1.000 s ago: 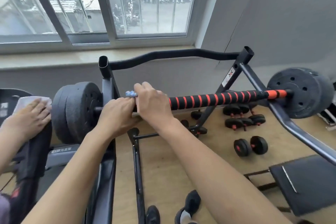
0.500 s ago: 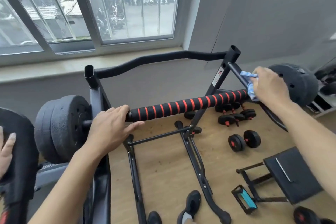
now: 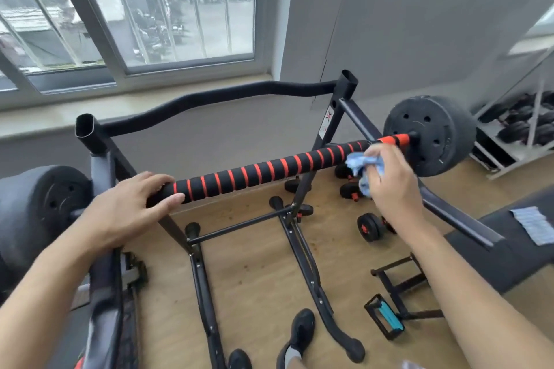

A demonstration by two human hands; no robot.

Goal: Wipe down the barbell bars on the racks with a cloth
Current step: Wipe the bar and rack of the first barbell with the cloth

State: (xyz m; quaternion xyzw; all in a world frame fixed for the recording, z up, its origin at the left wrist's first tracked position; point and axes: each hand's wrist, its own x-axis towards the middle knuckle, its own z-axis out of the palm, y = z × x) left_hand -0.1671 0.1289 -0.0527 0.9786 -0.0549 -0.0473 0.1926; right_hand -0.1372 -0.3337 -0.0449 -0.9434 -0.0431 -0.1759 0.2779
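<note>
Head view is showing wiping under way: right of centre, the right hand (image 3: 392,189) is gripping a bunched blue cloth (image 3: 358,166) at the right end of the racked, striped barbell bar (image 3: 263,172). The left hand (image 3: 132,207), grip relaxed and flat, is resting on the bar's left end. The next move is likely calling for a leftward sweep.

Left plate (image 3: 45,204) cut by edge; cloth (image 3: 357,163) half hidden under right hand (image 3: 392,189).

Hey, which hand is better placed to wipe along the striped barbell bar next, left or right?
Right. The right hand grips the blue cloth by the right end of the striped bar, near the weight plate, so it can likely sweep leftward. The left hand rests bare on the left end.
</note>
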